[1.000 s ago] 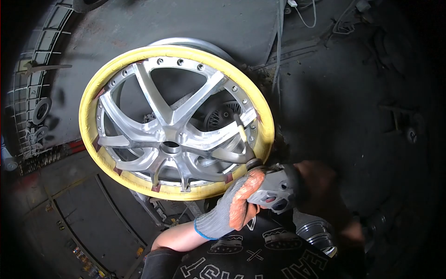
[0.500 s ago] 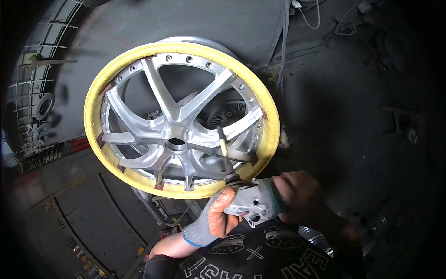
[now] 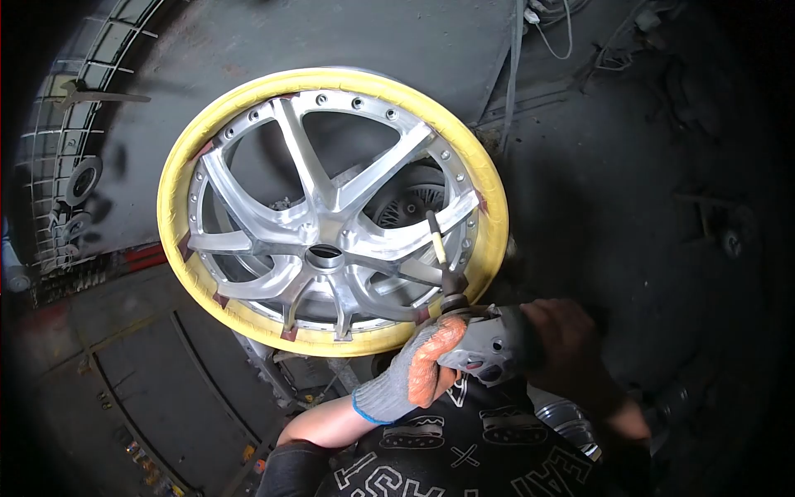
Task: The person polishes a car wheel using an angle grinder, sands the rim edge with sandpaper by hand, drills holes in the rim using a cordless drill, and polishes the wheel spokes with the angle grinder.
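Gripping a power tool [image 3: 479, 346] two-handed in the head view: gloved left hand [image 3: 421, 371] clamped round its front end, right hand [image 3: 567, 333] closed on the rear, finger detail lost in shadow. Wheel [image 3: 330, 225] sits just ahead of the left hand, tilted, outer rim under yellow covering [image 3: 494, 232]. Tool's slim tip [image 3: 438, 240] points ahead of both hands, crossing over a spoke [image 3: 460, 214]; can't tell if it touches metal. Mesh-pattern wheel [image 3: 404, 214] partly visible through the gap beyond the tip. White cable [image 3: 570, 37] well ahead of the right hand. Step in hand looks like working the tip at the spokes; next move seems to call for firm two-handed control, small tip shifts, staying off the covering.
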Action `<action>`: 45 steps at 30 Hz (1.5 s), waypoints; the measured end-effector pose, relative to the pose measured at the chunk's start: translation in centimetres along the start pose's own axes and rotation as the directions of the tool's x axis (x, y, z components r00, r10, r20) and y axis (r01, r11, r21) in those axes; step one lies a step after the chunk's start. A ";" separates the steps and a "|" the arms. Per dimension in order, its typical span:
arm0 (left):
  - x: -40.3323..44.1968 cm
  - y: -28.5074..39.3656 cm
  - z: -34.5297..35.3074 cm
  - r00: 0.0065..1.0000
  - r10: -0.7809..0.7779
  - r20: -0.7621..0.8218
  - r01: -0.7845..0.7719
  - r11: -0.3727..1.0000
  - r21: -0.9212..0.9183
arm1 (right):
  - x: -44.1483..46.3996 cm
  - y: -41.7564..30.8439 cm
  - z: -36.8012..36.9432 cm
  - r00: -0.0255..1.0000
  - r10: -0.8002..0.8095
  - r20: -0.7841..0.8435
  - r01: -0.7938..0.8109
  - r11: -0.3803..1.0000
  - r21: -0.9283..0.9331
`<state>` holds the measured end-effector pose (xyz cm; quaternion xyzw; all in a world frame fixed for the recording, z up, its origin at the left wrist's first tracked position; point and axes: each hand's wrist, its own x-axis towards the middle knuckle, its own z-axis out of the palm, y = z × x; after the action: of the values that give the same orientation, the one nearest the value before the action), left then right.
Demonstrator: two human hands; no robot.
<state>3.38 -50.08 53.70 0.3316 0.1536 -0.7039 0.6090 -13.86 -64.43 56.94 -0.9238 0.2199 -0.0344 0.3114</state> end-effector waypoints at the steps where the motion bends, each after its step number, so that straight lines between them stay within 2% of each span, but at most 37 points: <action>1: -0.2 0.1 0.0 1.000 0.000 -0.021 0.000 1.000 0.025 | -0.1 -0.2 0.1 1.000 0.006 0.023 -0.006 1.000 -0.010; 5: -1.9 0.4 -1.7 0.999 0.035 -0.007 -0.035 0.999 0.023 | 0.1 -1.4 1.3 0.999 -0.036 0.033 0.036 0.999 -0.015; 7: -2.7 0.5 -3.3 0.999 0.026 -0.019 -0.027 0.995 -0.096 | 0.5 -2.4 1.9 0.998 -0.063 0.029 0.063 0.998 0.007; 8: -3.2 0.9 -3.3 0.997 0.065 -0.028 -0.065 0.998 -0.017 | 0.7 -2.7 2.1 0.998 -0.060 0.029 0.060 0.998 0.006; 11: -4.2 2.0 -2.7 0.995 0.085 -0.058 -0.088 0.995 -0.047 | 1.4 -3.3 3.0 0.995 -0.097 0.029 0.095 0.993 0.068; 13: -4.2 2.3 -2.8 0.995 0.080 -0.068 -0.083 0.995 -0.054 | 1.5 -3.5 3.5 0.993 -0.115 -0.009 0.115 0.992 0.045; 15: -3.9 2.6 -3.0 0.998 0.019 0.060 -0.009 0.984 -0.175 | 1.4 -3.5 3.1 0.997 -0.077 0.005 0.077 0.995 0.067; 16: -3.5 2.3 -2.9 1.000 -0.011 0.013 0.014 0.982 -0.191 | 1.2 -3.5 2.8 0.999 -0.040 0.023 0.038 0.995 0.090; 19: -2.2 2.3 -2.2 0.995 -0.027 0.101 0.041 0.990 -0.135 | 0.8 -3.3 1.7 1.000 -0.003 0.014 0.002 1.000 0.016; 24: -2.0 2.5 -2.3 0.989 -0.122 0.081 0.135 0.974 -0.183 | 0.6 -4.0 1.3 0.999 0.033 0.030 -0.032 0.999 -0.035; 26: -2.5 3.0 -3.6 0.988 -0.099 0.117 0.111 0.989 -0.100 | 0.9 -4.5 1.6 0.999 0.035 0.029 -0.034 0.999 -0.039; 27: -2.9 3.2 -3.7 0.988 -0.100 0.116 0.111 0.989 -0.100 | 1.2 -4.8 1.9 0.999 0.012 0.045 -0.011 1.000 -0.016; 29: -3.9 3.7 -3.7 0.991 0.020 0.133 0.004 0.984 -0.178 | 1.8 -5.4 2.6 0.998 -0.013 0.061 0.013 1.000 0.009; 30: -4.3 3.8 -4.1 0.999 0.014 0.033 -0.009 0.988 -0.152 | 2.0 -5.8 3.0 0.998 -0.036 0.048 0.036 0.999 0.020; 33: -4.8 4.4 -4.3 0.997 0.069 -0.046 -0.072 0.994 -0.080 | 2.5 -6.5 4.0 0.998 -0.067 0.020 0.067 0.998 0.014; 35: -4.8 4.8 -4.2 0.998 0.061 -0.015 -0.062 0.995 -0.082 | 2.3 -6.6 4.3 0.998 -0.065 -0.001 0.065 0.998 -0.009; 37: -4.7 5.1 -4.0 0.995 -0.021 0.095 0.035 0.988 -0.150 | 2.1 -6.6 4.4 0.999 -0.047 -0.012 0.047 0.998 -0.037; 40: -4.1 4.3 -4.4 0.997 -0.049 0.068 0.056 0.992 -0.117 | 1.5 -6.6 3.7 1.000 0.011 0.014 -0.011 1.000 0.004; 45: -2.9 3.6 -4.4 0.994 -0.074 0.074 0.081 0.992 -0.097 | 1.0 -6.5 2.7 0.998 0.063 0.010 -0.063 0.997 -0.046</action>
<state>8.17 -45.95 53.05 0.2695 0.1799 -0.7298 0.6020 -9.89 -58.74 58.59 -0.9235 0.2480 -0.0144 0.2924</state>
